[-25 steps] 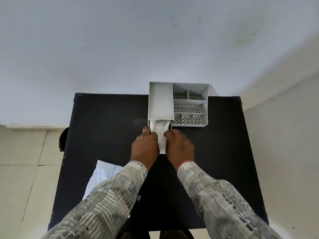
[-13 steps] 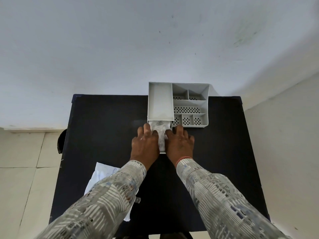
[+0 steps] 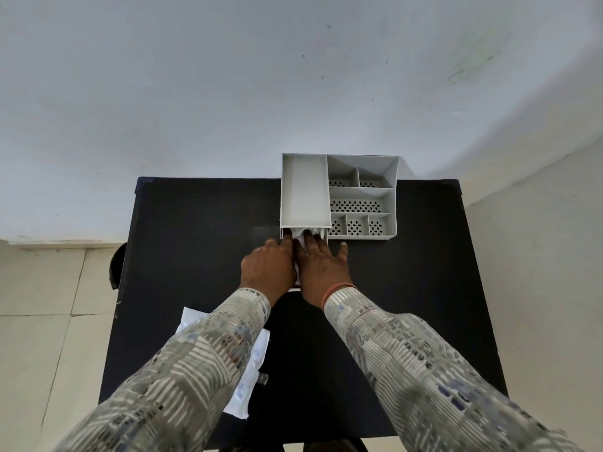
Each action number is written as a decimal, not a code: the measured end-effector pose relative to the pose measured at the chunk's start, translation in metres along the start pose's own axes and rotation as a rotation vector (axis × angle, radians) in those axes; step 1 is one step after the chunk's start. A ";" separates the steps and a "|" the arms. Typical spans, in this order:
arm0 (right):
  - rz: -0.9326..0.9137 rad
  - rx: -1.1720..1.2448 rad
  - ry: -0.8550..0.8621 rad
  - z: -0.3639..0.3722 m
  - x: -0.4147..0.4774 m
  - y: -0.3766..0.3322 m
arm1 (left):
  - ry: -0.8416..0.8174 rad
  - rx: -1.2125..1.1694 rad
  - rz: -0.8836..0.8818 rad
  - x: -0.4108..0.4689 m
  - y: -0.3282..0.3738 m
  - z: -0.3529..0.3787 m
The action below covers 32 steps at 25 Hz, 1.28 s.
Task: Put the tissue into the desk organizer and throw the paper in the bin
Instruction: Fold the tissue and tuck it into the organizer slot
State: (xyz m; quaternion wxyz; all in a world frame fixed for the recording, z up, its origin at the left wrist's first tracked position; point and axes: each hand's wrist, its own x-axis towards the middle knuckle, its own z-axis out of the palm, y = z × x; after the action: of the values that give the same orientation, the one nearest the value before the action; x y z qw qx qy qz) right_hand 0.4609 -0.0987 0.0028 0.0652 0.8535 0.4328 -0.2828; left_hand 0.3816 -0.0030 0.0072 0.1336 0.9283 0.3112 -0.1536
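Note:
The grey desk organizer (image 3: pixel 392 197) stands at the far edge of the black table (image 3: pixel 195 243), with a long tray on its left and several perforated compartments on its right. Under the long tray is a low front opening, and the white tissue (image 3: pixel 301 237) is partly inside it. My left hand (image 3: pixel 267 269) and my right hand (image 3: pixel 324 270) lie side by side on the tissue, fingertips at the opening. A thin strip of tissue shows between them. The sheet of paper (image 3: pixel 251 376), white with blue writing, lies near the table's front left, partly under my left sleeve.
A dark round object (image 3: pixel 115 265) sits on the tiled floor by the table's left edge, mostly hidden. A white wall rises right behind the organizer, and another wall runs along the right side.
Both hands have slid forward toward the organizer and flattened, fingers stretched out. More of the tissue has gone into the low opening, so less of it shows between the hands.

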 end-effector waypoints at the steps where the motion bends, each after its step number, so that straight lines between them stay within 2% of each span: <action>1: 0.002 0.013 0.010 -0.001 0.000 -0.002 | -0.024 0.009 0.011 0.002 0.000 -0.001; 5: -0.003 0.047 0.143 -0.007 0.003 -0.003 | -0.043 0.021 0.031 0.002 -0.001 0.002; 11: 0.021 0.067 -0.012 -0.008 0.014 -0.005 | -0.017 -0.032 0.060 -0.016 -0.004 0.016; 14: -0.041 0.109 0.019 -0.021 0.009 -0.002 | 0.001 -0.158 0.060 -0.026 -0.008 0.012; 18: -0.079 0.026 0.087 -0.019 -0.002 0.005 | -0.033 -0.009 0.110 -0.044 -0.010 0.016; 21: -0.036 -0.004 0.029 -0.016 0.012 0.001 | -0.044 0.117 0.099 -0.039 -0.004 0.023; 27: 0.082 -0.025 -0.103 -0.018 0.035 -0.012 | -0.066 0.123 0.098 -0.025 -0.003 0.019; 30: 0.060 -0.036 -0.131 -0.025 0.035 -0.010 | -0.084 0.129 0.102 -0.023 -0.001 0.015; 32: 0.004 0.046 -0.122 -0.030 0.030 -0.003 | -0.113 0.136 0.115 -0.022 0.000 0.013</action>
State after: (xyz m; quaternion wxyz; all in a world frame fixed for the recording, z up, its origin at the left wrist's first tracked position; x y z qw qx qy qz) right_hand 0.4860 -0.0649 0.0121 0.0726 0.8367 0.4197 -0.3441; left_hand 0.3621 -0.0187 0.0037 0.0961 0.9414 0.2383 -0.2185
